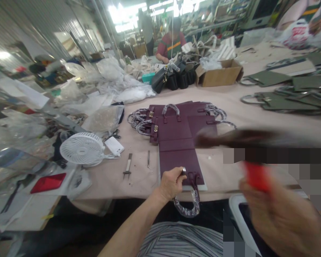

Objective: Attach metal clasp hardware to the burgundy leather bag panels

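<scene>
My left hand (170, 184) pinches a short metal punch (183, 170) upright over the near part of a burgundy leather bag panel (177, 159). Beside the fingers, a plastic-wrapped handle (187, 210) hangs off the table's front edge. At the right, my right hand (286, 210) is wrapped around the red grip of what looks like a hammer (256, 176), raised and smeared by motion. Its dark head is too blurred to make out well. More burgundy bag pieces (189, 109) with wrapped handles lie behind the panel.
Left of the panel lie a thin metal rod (148, 159) and a metal fork-like tool (127, 166). A white fan (82, 149) and red tray (48, 183) are farther left. Dark green bags (278, 100) lie right; a cardboard box (219, 75) stands behind. A co-worker (171, 44) sits across.
</scene>
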{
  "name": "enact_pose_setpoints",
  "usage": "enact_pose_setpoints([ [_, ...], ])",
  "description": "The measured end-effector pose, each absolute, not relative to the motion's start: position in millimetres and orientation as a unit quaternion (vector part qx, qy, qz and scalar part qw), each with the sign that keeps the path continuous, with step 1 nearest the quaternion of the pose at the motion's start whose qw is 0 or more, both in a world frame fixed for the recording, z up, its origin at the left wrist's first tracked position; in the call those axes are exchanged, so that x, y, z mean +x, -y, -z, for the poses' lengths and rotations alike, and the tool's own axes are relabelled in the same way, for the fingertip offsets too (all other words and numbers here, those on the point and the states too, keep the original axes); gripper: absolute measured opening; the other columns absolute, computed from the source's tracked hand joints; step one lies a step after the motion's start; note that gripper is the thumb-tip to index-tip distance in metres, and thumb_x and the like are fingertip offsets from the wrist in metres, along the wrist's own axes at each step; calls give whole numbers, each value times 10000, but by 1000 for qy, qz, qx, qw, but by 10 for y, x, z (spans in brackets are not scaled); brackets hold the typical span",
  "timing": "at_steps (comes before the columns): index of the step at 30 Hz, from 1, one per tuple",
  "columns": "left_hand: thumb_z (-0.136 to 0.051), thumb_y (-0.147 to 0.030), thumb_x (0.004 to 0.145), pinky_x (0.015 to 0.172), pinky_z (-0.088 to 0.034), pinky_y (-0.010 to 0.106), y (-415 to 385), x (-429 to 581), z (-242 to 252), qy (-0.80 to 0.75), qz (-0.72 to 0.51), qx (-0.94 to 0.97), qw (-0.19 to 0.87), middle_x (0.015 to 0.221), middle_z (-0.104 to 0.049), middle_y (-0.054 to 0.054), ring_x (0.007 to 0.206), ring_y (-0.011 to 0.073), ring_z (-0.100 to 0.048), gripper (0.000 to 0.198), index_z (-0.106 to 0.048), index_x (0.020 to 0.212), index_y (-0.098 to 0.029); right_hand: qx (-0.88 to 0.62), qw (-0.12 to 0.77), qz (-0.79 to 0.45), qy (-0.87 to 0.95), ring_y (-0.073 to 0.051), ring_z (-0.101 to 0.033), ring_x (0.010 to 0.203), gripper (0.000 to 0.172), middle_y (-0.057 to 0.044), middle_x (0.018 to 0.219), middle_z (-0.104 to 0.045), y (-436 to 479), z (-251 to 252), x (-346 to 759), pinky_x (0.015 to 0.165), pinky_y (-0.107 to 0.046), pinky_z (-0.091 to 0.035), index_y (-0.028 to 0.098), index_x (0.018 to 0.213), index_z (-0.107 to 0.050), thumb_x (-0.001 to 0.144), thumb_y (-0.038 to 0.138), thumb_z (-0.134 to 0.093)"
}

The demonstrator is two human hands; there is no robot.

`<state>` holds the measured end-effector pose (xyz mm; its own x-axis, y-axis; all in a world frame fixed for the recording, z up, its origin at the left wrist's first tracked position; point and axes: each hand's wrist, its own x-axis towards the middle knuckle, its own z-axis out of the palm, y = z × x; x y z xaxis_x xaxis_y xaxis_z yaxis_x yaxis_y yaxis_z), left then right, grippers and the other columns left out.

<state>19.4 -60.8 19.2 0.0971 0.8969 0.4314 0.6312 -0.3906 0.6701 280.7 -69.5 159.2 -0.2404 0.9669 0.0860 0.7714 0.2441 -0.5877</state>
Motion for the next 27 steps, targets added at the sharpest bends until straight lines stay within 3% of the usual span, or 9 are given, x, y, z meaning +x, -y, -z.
enact_pose_setpoints([
  [4,-583,-141,878,691,-575,265,596,205,-199,-525,-412,728,155,799,-719,50,732,192,-713,105,-657,932,-194,-512,175,-214,814,-157,-370,377,456,-13,479,-483,694,-1557,2672,462,-336,-195,276,696,-478,924,662,-392],
  [7,-577,-139,887,741,-576,272,591,205,-185,-527,-411,726,162,853,-729,57,786,192,-718,131,-656,976,-194,-526,231,-171,800,-166,-425,379,479,-11,480,-487,680,-1608,2648,458,-330,-264,283,746,-458,982,648,-255],
  [12,-583,-116,861,691,-563,254,594,192,-151,-533,-399,727,168,788,-712,41,726,179,-702,122,-657,915,-197,-480,147,-176,847,-139,-340,338,442,7,426,-456,645,-1497,2704,452,-330,-123,265,700,-453,974,593,-340],
  [16,-581,-140,891,762,-576,265,618,192,-213,-534,-406,716,195,872,-726,51,798,177,-711,109,-645,963,-192,-563,166,-275,761,-158,-475,469,404,-7,520,-516,453,-1250,2803,491,-286,-278,250,716,-457,938,573,-357],
  [19,-597,-173,910,808,-588,270,633,188,-296,-526,-405,716,216,938,-738,56,853,179,-721,122,-649,1018,-197,-632,136,-407,645,-148,-423,424,431,16,533,-462,258,-912,2953,440,-275,-313,249,726,-451,930,600,-306],
  [21,-611,-194,917,860,-591,281,633,172,-330,-524,-404,717,220,1003,-744,63,918,187,-725,176,-649,1087,-204,-671,89,-379,631,-155,-418,408,409,13,534,-454,149,-673,3063,430,-282,-331,237,746,-479,946,546,-301],
  [24,-608,-189,925,891,-587,292,627,132,-332,-522,-401,717,230,1021,-746,62,953,188,-721,170,-660,1086,-205,-672,66,-202,710,-243,-589,644,365,-117,775,-619,63,-457,3106,610,-375,-467,173,892,-601,959,437,-356],
  [27,-605,-184,923,863,-584,291,636,116,-312,-528,-399,711,239,964,-743,56,909,180,-712,112,-675,1010,-197,-581,160,-97,792,-343,-601,1042,404,-222,1211,-597,86,-440,2861,876,-499,-488,132,1215,-601,958,395,-431],
])
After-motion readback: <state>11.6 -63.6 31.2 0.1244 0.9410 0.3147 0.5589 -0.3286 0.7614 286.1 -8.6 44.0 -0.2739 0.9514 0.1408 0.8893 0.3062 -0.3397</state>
